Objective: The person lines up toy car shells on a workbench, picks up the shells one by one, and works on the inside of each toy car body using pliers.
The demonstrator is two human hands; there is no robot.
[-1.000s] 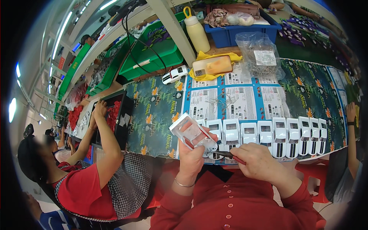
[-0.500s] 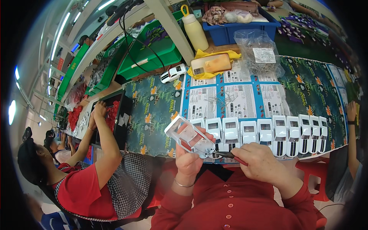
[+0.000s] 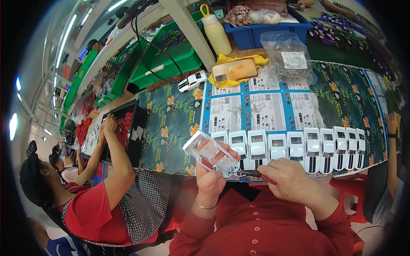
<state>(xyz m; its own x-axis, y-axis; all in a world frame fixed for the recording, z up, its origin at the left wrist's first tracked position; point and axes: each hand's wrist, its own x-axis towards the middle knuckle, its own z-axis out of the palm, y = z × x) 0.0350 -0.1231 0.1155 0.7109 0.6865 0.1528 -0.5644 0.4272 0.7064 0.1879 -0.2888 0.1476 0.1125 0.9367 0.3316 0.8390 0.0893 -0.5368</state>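
My left hand (image 3: 209, 181) is closed around a white toy car body shell (image 3: 204, 150), its hollow inside facing up and its window openings see-through. In my right hand (image 3: 288, 181) is a pair of pliers (image 3: 265, 176) with red handles and dark jaws. The jaw tips meet the near end of the shell; whether they grip anything there is too small to tell. Just beyond both hands stands a row of several white toy car bodies (image 3: 313, 147), some with black stripes. Thin metal pins (image 3: 255, 108) lie loose on the printed sheet.
A bag of metal pins (image 3: 294, 72), a phone (image 3: 235, 71) on a yellow cloth, and a finished-looking toy car (image 3: 193, 81) lie farther back. A cream bottle (image 3: 216, 36) and blue bin (image 3: 269, 36) stand behind. At left, a co-worker in red (image 3: 96, 205) reaches into a black tray (image 3: 139, 147).
The plier tips and the near end of the shell have shifted very slightly. Both hands keep their holds, and the row of car bodies is unchanged.
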